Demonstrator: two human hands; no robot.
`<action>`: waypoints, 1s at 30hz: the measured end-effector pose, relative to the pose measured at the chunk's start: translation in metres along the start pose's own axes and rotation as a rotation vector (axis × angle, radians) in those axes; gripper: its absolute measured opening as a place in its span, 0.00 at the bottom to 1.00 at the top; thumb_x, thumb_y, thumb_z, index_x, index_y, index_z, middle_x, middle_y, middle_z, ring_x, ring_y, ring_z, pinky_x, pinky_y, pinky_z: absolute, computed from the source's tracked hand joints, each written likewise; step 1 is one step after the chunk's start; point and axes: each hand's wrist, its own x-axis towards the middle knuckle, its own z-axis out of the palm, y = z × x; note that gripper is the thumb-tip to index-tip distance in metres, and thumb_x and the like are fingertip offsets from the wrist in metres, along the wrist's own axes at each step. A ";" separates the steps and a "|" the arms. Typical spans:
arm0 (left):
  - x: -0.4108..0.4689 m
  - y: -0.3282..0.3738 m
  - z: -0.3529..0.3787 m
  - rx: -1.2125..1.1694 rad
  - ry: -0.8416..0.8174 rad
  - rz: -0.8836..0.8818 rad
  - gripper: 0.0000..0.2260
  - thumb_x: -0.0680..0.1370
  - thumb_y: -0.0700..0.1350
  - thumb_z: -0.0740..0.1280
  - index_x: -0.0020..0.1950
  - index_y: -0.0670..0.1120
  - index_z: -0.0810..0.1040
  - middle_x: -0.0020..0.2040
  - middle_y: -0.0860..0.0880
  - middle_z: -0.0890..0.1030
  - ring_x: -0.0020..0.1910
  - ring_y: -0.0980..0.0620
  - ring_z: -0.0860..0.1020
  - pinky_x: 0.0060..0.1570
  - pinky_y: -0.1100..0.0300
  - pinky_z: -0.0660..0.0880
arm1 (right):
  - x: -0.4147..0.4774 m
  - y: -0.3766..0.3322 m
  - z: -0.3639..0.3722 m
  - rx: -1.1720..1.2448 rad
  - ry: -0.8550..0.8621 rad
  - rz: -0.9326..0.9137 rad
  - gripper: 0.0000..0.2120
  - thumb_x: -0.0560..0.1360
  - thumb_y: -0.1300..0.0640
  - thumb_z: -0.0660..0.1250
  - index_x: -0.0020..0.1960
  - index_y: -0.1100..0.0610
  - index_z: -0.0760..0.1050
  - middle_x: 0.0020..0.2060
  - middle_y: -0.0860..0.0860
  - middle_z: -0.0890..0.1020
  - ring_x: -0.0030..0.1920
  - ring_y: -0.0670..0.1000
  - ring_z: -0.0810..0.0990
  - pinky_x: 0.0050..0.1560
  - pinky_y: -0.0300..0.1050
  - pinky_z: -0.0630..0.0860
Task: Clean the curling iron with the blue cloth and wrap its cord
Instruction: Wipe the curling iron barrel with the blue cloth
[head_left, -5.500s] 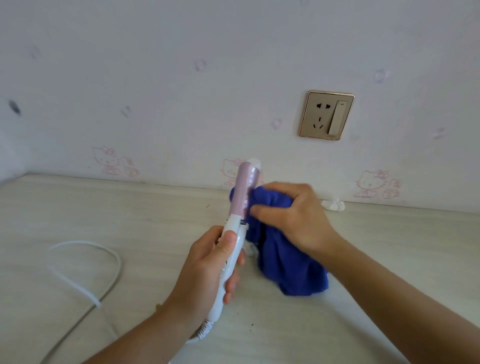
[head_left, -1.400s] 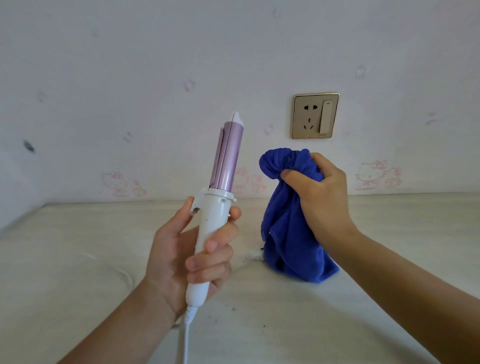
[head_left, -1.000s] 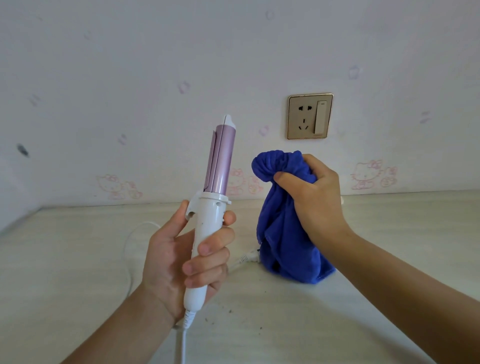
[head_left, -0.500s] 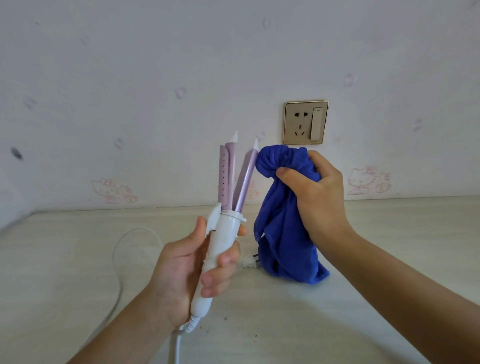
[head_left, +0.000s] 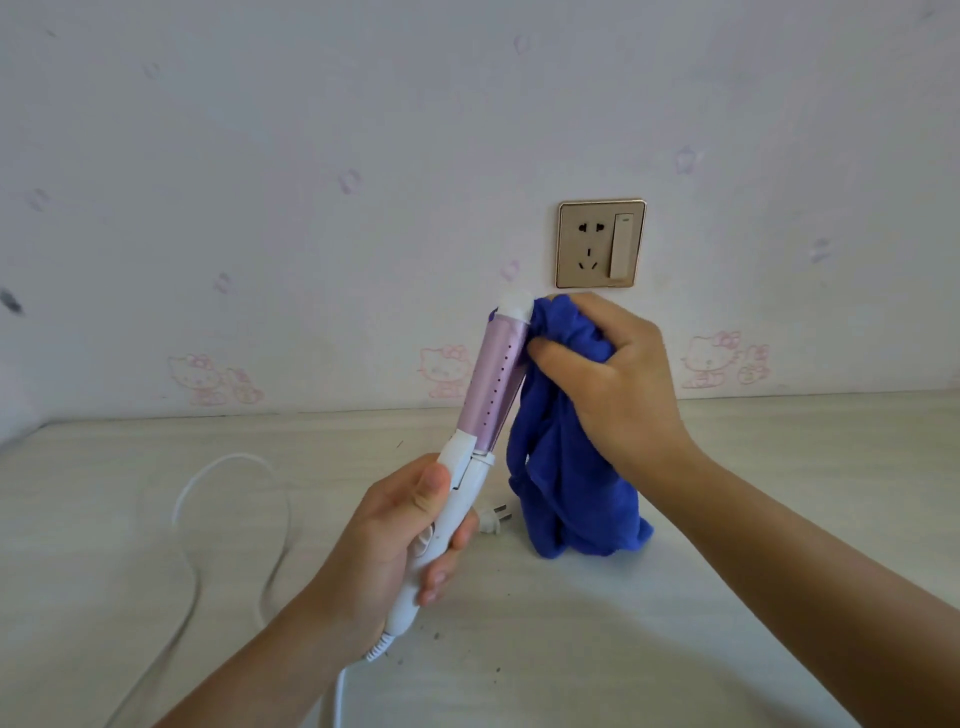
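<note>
Below the socket (head_left: 601, 243), my left hand (head_left: 395, 540) grips the curling iron (head_left: 493, 384), right hand (head_left: 618, 384) pinches blue cloth (head_left: 576, 499); hard rubbing could wrench it free.

The curling iron (head_left: 496, 374), white handle and lilac barrel, is held tilted up, its barrel touching the bunched, hanging blue cloth (head_left: 566, 488). Its white cord (head_left: 236, 456) lies unwrapped in a loop.

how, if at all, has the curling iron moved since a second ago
Yes: curling iron tilted right, tip nearer the wall socket, against the blue cloth.
</note>
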 end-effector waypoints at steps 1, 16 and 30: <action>0.000 0.000 0.001 0.011 0.008 0.015 0.17 0.77 0.60 0.67 0.49 0.46 0.81 0.36 0.42 0.75 0.22 0.52 0.66 0.23 0.63 0.64 | -0.001 0.000 0.001 -0.010 -0.052 0.002 0.05 0.76 0.67 0.70 0.46 0.58 0.81 0.38 0.55 0.82 0.37 0.51 0.79 0.41 0.43 0.78; 0.000 0.003 0.008 0.047 0.109 0.066 0.19 0.78 0.58 0.63 0.50 0.42 0.78 0.35 0.42 0.74 0.22 0.51 0.65 0.23 0.63 0.63 | -0.014 0.004 0.012 0.006 -0.116 0.011 0.15 0.77 0.65 0.71 0.57 0.48 0.78 0.39 0.47 0.83 0.36 0.46 0.80 0.39 0.37 0.79; 0.000 0.002 0.013 0.072 0.222 0.142 0.17 0.77 0.59 0.64 0.41 0.45 0.76 0.33 0.43 0.74 0.21 0.50 0.65 0.22 0.62 0.60 | -0.023 0.004 0.020 0.071 -0.251 0.074 0.06 0.74 0.68 0.73 0.46 0.61 0.77 0.40 0.58 0.81 0.39 0.52 0.80 0.43 0.42 0.79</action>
